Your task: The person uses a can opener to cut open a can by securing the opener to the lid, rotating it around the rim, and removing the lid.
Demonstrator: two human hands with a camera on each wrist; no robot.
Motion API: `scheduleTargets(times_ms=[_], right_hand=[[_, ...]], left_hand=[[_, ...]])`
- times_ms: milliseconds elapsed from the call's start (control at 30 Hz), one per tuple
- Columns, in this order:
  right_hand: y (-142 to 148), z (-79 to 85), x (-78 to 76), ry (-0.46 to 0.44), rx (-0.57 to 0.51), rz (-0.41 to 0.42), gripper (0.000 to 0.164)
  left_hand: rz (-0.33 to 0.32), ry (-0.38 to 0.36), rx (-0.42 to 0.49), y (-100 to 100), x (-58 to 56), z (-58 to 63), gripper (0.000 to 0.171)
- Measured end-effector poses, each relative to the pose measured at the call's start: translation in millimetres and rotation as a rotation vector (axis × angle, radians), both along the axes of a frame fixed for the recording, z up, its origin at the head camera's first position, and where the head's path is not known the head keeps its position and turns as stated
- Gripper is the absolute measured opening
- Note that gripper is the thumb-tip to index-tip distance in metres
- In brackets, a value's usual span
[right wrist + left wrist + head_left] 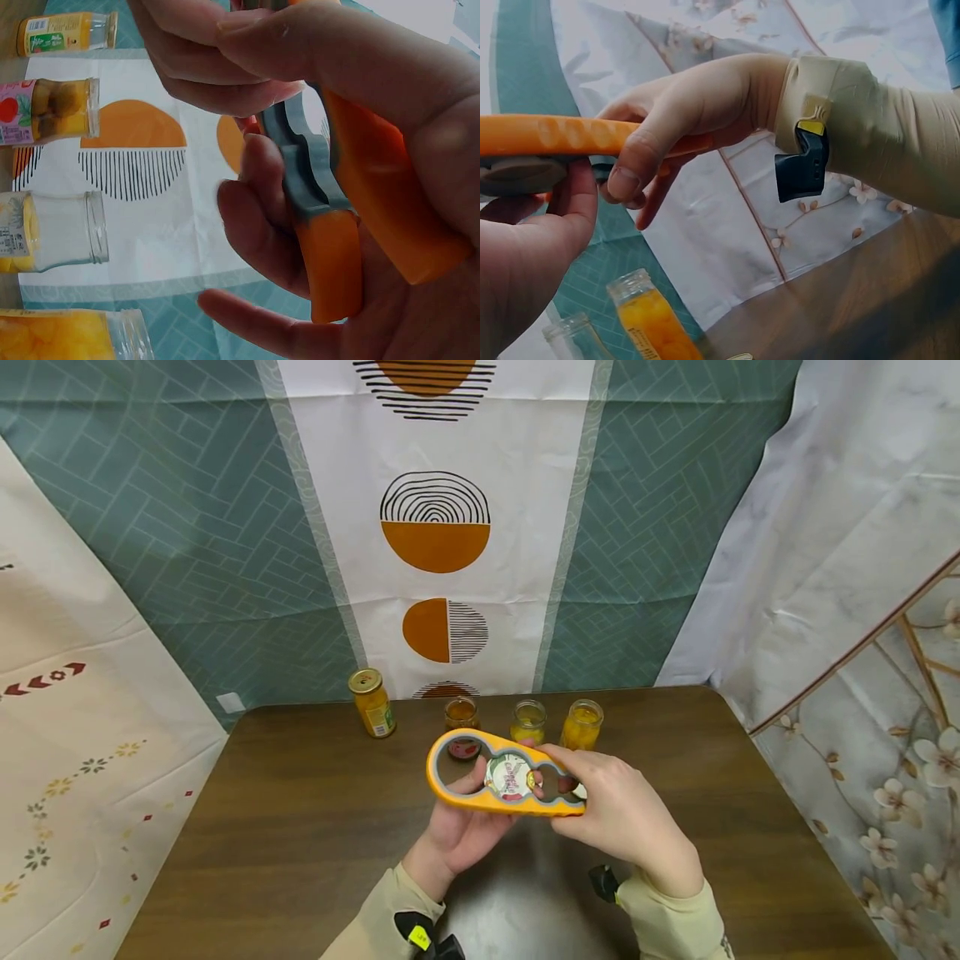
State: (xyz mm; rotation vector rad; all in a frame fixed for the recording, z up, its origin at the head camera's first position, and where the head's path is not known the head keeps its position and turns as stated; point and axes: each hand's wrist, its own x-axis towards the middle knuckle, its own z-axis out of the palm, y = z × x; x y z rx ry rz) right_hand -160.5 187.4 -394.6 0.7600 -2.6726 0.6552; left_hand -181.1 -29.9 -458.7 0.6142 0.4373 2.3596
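Jars (581, 729) stand near the surface's (300, 827) far edge; right hand's (630, 806) fingers grip an orange opener (525, 807), left hand's (461, 835) a lid (508, 777).

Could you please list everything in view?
Table: 1, dark brown, below jars
Lidded jar: 1, yellow, back left
Open jars: 3, brown, yellow and orange contents, back middle
Opener: 1, orange and grey, centre
Printed lid: 1, mostly white, opener's middle ring
Loose lids: 2, dark red and pale, beyond opener
Hangings: at least 3, teal-white, cream, pale floral, around table
Wrist devices: 2, black, on sleeves
Sleeves: 2, beige, forearms
Left hand: 1, bare, at printed lid
Right hand: 1, bare, on opener
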Motion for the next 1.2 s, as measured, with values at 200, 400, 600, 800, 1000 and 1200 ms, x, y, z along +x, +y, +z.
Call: scheduleTargets(times_ms=[200, 400, 600, 800, 1000, 1200], right_hand=[[-1, -0.1, 0.4, -0.014, 0.011, -0.001, 0.079], [-1, -1.4, -0.6, -0.025, -0.001, 0.019, 0.086], [-2, -1.1, -1.2, -0.044, -0.03, 0.042, 0.097], [-5, -2.1, -1.7, -0.048, -0.058, 0.086, 0.097], [-5, -2.7, -2.4, -0.047, -0.059, 0.115, 0.094], [-3, -1.0, -3.4, 0.012, -0.056, 0.122, 0.093]], left_hand=[[0.051, 0.069, -0.103, -2, 3.5, 9.0, 0.056], [0.102, 0.087, -0.193, -5, 7.2, 14.2, 0.057], [0.155, 0.123, -0.226, -4, 7.1, 16.3, 0.057], [0.172, 0.148, -0.23, -6, 5.7, 15.2, 0.055], [0.22, 0.193, -0.301, -7, 4.2, 12.6, 0.052], [0.282, 0.211, -0.375, -7, 4.4, 13.8, 0.05]])
